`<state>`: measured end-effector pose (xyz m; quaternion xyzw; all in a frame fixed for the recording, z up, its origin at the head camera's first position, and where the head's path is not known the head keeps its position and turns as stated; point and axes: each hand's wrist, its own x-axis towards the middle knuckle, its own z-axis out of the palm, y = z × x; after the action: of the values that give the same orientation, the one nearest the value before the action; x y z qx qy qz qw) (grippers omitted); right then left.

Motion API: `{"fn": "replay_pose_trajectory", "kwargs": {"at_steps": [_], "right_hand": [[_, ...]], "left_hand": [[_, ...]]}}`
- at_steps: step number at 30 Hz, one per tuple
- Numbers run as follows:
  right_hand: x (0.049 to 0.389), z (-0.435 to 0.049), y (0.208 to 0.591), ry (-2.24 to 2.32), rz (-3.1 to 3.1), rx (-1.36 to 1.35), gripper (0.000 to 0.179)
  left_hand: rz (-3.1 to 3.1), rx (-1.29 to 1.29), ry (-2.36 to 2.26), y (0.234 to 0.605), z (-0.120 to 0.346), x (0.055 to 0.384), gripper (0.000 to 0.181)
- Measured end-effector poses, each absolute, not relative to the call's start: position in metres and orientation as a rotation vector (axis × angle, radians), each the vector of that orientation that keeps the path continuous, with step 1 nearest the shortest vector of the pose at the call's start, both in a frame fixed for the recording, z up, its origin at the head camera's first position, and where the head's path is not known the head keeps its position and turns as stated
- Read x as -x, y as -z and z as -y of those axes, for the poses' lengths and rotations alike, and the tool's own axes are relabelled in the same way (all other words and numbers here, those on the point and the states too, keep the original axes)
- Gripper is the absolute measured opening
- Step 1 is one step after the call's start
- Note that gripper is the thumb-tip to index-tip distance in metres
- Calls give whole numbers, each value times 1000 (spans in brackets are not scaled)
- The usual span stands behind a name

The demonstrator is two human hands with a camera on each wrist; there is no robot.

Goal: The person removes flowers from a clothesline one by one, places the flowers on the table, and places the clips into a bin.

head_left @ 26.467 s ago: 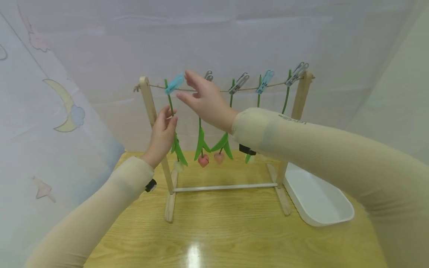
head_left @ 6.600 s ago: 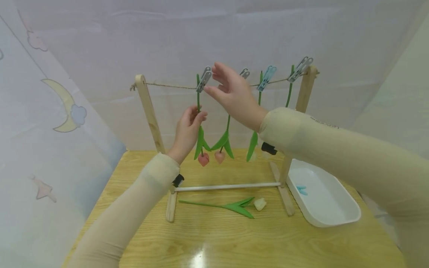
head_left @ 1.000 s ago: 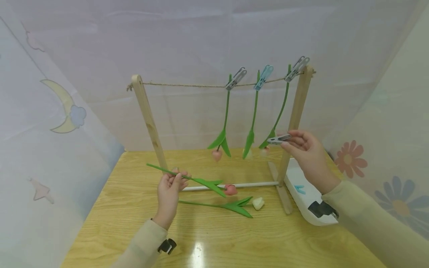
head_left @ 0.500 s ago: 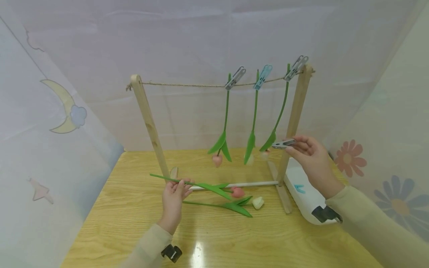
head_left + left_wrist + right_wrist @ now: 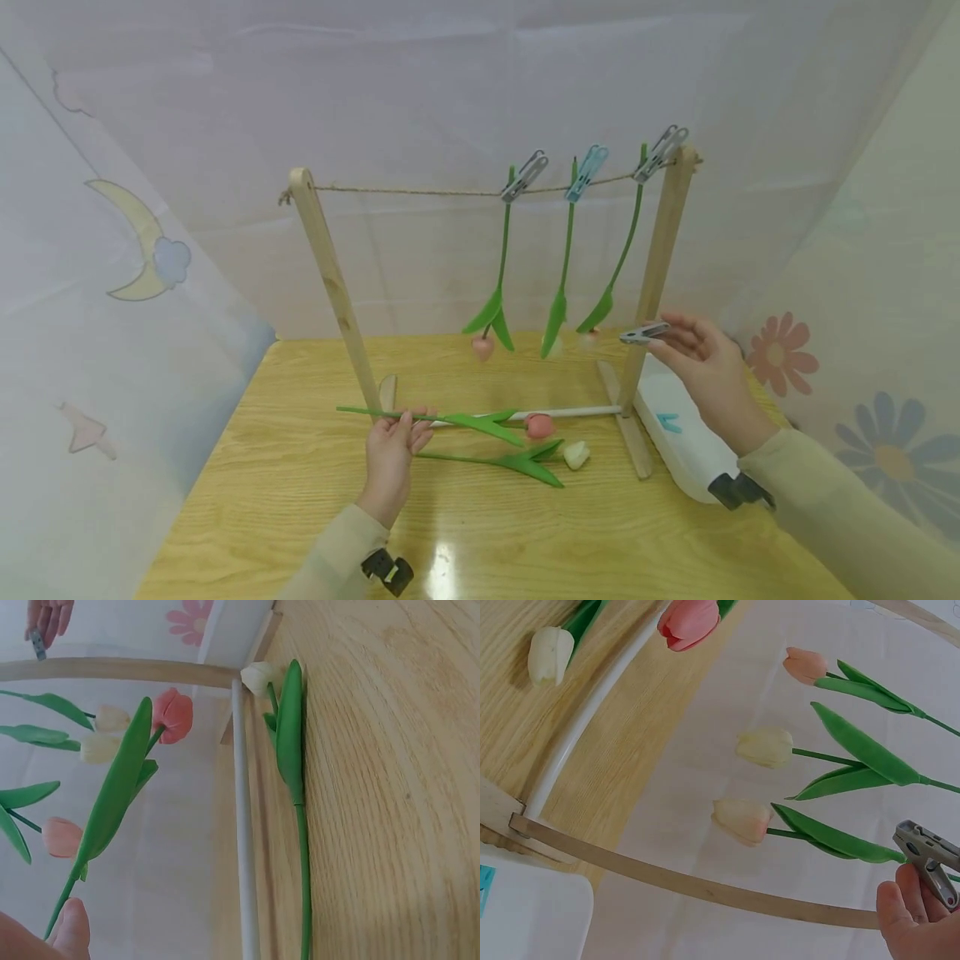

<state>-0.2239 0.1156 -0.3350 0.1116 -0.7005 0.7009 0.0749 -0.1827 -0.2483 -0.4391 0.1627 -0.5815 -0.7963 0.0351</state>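
My left hand (image 5: 392, 454) pinches the green stem of a pink artificial tulip (image 5: 539, 427), held level just above the table with its bloom to the right. Beneath it a white tulip (image 5: 576, 455) lies on the wood. Beside the right post, my right hand (image 5: 708, 371) pinches a grey clothespin (image 5: 643, 334) between thumb and fingers. Three tulips hang bloom-down from the twine (image 5: 420, 192): a pale pink one (image 5: 62, 837) and two whitish ones. Two grey clothespins and a blue clothespin (image 5: 587, 173) grip their stems.
A wooden rack with a left post (image 5: 333, 287), a right post (image 5: 660, 242) and a white crossbar (image 5: 577, 412) stands on the table. Close to its right foot is a white tray (image 5: 693, 454), partly behind my right forearm, with a blue clothespin (image 5: 670, 422) inside.
Earlier, several tulips hung on the line; the two leftmost are off it now. Over the last second, the left hand lowered the pink tulip; the right hand moved slightly down and right with its clothespin.
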Motion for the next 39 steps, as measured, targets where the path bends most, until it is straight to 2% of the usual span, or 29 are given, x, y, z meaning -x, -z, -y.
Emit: {"fn": "replay_pose_trajectory", "kwargs": {"at_steps": [13, 22, 30, 39], "right_hand": [[221, -133, 348, -1916, 2221, -247, 31], [219, -148, 351, -1702, 2470, -148, 22], [219, -155, 354, -1637, 2570, -31, 35], [226, -173, 369, -1649, 2523, -5, 22]], "left_hand": [[1716, -576, 2545, 449, 249, 183, 27], [1708, -600, 2582, 457, 245, 185, 24], [1670, -617, 2609, 463, 240, 183, 18], [1721, -578, 2633, 465, 234, 182, 30]]}}
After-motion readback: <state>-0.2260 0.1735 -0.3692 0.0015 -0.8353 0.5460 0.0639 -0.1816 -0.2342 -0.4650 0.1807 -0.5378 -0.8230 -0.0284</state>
